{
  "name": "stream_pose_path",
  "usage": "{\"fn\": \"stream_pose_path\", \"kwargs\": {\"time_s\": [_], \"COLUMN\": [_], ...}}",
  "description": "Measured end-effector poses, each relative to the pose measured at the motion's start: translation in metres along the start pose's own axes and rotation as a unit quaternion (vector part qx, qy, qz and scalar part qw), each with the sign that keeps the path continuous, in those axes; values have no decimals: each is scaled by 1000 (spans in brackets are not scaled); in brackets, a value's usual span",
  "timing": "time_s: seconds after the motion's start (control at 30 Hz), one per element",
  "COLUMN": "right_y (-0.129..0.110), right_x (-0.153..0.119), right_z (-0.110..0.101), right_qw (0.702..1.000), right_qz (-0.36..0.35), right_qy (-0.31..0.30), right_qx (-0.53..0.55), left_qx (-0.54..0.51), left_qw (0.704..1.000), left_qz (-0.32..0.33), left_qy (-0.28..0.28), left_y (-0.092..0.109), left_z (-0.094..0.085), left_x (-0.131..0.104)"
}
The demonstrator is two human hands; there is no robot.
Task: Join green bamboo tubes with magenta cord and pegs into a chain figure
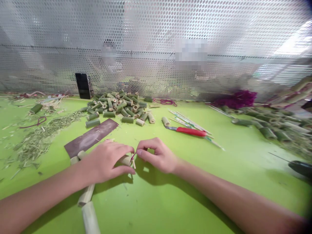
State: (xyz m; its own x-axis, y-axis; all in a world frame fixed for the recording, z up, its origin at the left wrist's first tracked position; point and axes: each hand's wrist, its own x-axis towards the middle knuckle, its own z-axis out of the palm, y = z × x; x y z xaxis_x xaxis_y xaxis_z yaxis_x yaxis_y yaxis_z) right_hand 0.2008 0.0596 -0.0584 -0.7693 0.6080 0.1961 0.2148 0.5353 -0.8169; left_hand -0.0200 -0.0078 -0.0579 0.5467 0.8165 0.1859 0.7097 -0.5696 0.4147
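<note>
My left hand (109,161) is wrapped round a short pale bamboo tube (125,160), its thumb and fingers on either side. A thin magenta cord (133,157) comes out at the tube's right end, where a small pale stick (134,163) stands across it. My right hand (156,154) pinches the cord between thumb and forefinger, just right of the tube. Peeled bamboo pieces (90,217) lie in a row under and below my left wrist, with more pieces (81,155) above the forearm.
Behind my hands are brown sandpaper (91,138), a pile of green bamboo pieces (119,105) and an upright phone (83,86). A red-handled knife (191,131) lies beside thin sticks. Shavings (44,133) are at left; bamboo (268,132) and a black-handled tool (299,168) are at right.
</note>
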Motion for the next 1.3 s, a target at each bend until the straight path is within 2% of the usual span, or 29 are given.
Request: {"fn": "stream_pose_path", "kwargs": {"time_s": [0.2, 0.6, 0.73, 0.9, 1.13, 1.3], "right_y": [0, -6, -8, -10, -8, -3], "right_x": [0, -3, -3, -4, -6, -6], "right_z": [1, 11, 11, 12, 9, 7], "right_qw": [1000, 997, 993, 987, 993, 994], "right_qz": [-2, -19, -2, -14, 2, -26], "right_qy": [1, -46, -39, -21, -14, -9], "right_qx": [9, 60, 113, 159, 120, 108], "left_qx": [12, 7, 32, 46, 42, 16], "left_qw": [1000, 1000, 999, 999, 999, 999], "left_qz": [-12, 8, 2, 12, -7, -2], "left_qy": [14, 7, 18, 21, 5, 32], "left_y": [0, -1, 1, 2, 3, -1], "left_z": [1, 1, 3, 4, 1, 1], "left_x": [0, 3, 2, 1, 0, -2]}}
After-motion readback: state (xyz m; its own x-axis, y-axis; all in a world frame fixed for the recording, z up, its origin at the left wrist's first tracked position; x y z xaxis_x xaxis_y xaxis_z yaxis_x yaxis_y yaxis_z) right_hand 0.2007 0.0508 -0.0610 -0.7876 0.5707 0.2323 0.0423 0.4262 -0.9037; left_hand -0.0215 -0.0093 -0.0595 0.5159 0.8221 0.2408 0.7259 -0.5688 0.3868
